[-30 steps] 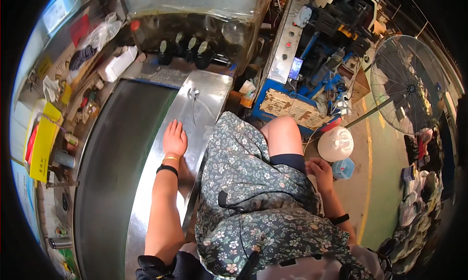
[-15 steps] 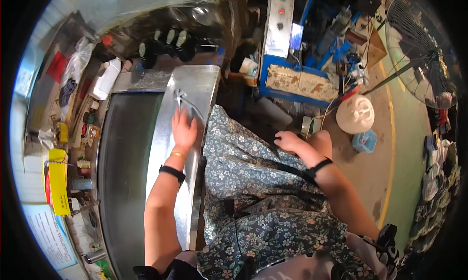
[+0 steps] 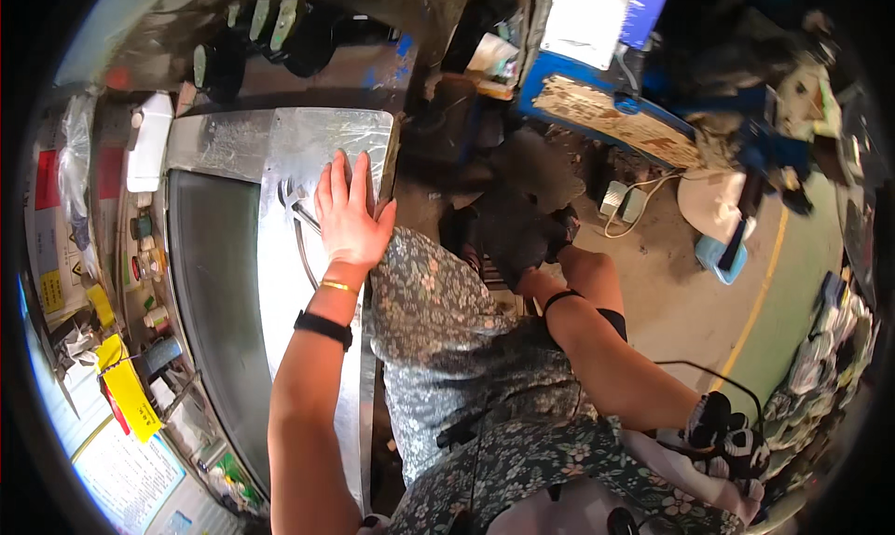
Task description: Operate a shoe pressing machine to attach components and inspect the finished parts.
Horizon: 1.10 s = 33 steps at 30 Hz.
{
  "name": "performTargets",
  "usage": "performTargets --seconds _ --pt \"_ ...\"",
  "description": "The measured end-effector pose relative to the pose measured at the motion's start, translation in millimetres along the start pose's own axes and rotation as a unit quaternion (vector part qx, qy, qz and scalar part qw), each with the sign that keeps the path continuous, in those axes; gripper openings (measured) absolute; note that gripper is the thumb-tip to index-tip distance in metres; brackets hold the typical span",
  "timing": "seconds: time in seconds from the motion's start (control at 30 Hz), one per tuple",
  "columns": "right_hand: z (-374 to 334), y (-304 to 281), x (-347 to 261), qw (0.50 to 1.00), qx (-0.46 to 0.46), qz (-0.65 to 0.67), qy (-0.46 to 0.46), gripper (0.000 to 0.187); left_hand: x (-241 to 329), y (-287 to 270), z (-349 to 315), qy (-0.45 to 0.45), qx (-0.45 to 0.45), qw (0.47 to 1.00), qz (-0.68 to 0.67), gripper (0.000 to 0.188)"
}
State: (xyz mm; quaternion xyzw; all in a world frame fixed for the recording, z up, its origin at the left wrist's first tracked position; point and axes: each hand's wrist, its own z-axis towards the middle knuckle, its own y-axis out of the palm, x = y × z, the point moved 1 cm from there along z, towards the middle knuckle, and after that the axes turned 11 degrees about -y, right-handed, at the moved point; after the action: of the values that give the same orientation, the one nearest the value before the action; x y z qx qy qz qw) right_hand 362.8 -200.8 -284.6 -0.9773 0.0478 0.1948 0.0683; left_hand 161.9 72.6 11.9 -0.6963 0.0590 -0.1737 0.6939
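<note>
Resting flat on the shiny metal table [image 3: 280, 283], the left hand [image 3: 350, 213] is keeping its fingers slightly spread near the far edge. The right hand [image 3: 550, 241] is reaching down at right, fingers hidden in shadow, so I cannot tell their state.

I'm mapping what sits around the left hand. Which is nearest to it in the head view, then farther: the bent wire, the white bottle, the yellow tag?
From the left hand:
1. Bent wire, just left, on the metal plate.
2. White bottle, upper left.
3. Yellow tag, lower left.
</note>
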Motion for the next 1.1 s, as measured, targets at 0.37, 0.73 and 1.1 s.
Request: performTargets --seconds 0.37,0.73,1.1 --pt "99.1 -45.4 142.6 0.852 0.322 0.32 0.262 0.1 6.8 -2.1 6.9 0.041 -0.029 0.998 0.041 0.079" --pt "127.1 1.9 145.1 0.5 0.464 0.727 0.081 0.111 -1.6 -5.9 4.2 0.042 -0.055 0.997 0.033 0.076" --pt "128.2 -2.0 110.3 0.366 0.226 0.903 -0.001 0.08 -15.7 -15.8 1.0 0.041 -0.064 0.996 0.042 0.073"
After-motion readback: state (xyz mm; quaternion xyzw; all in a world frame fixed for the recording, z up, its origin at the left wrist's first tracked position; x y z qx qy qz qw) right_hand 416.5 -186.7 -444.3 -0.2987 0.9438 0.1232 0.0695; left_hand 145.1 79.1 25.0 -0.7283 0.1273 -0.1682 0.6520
